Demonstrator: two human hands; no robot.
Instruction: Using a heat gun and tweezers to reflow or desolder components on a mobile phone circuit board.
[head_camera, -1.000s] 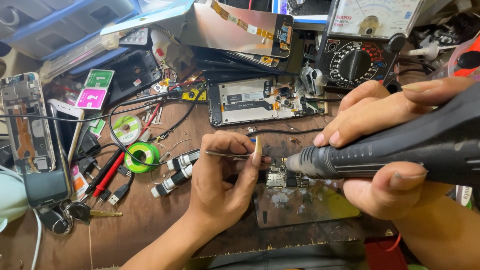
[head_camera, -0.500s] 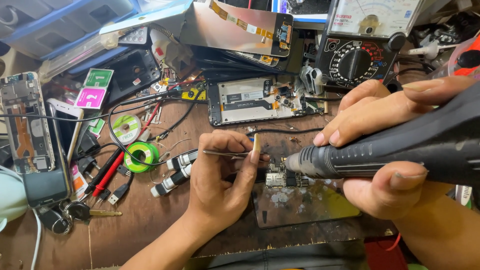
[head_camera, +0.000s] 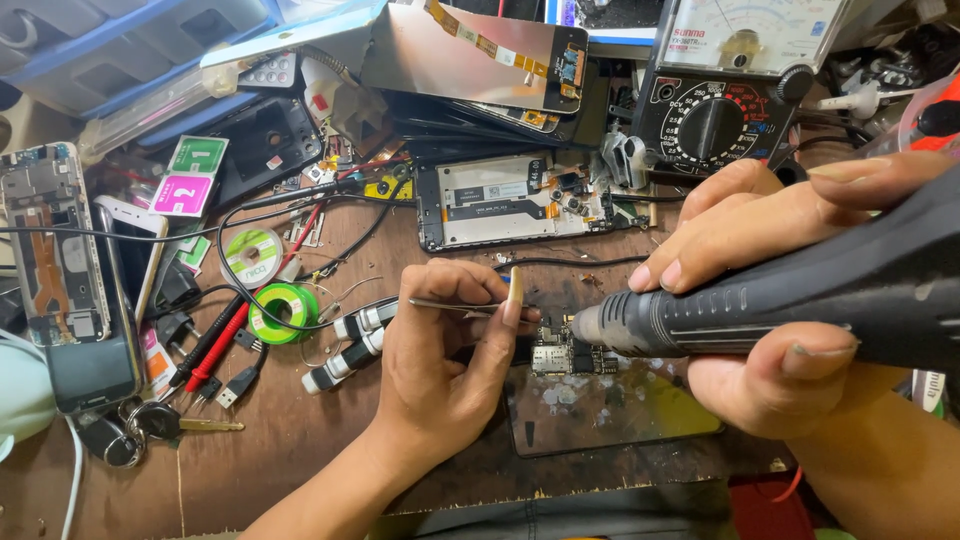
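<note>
My left hand (head_camera: 445, 365) pinches a pair of thin metal tweezers (head_camera: 450, 305), tips pointing right toward a small circuit board (head_camera: 560, 357). The board lies on a worn dark work pad (head_camera: 610, 410) near the table's front edge. My right hand (head_camera: 770, 290) grips the thick dark handle of a hot air tool (head_camera: 790, 300), held level. Its metal nozzle points left and sits just above the board's right part. The tweezer tips are hidden behind my left thumb and fingers.
An opened phone (head_camera: 510, 200) lies behind the board, with an analogue multimeter (head_camera: 720, 90) at the back right. Solder rolls (head_camera: 280, 310), red and black probes (head_camera: 215, 345), cables, another opened phone (head_camera: 45, 250) and keys (head_camera: 150, 425) crowd the left side of the wooden table (head_camera: 300, 450).
Both hands hold almost still. The tweezers and the nozzle have shifted only very slightly over the board.
</note>
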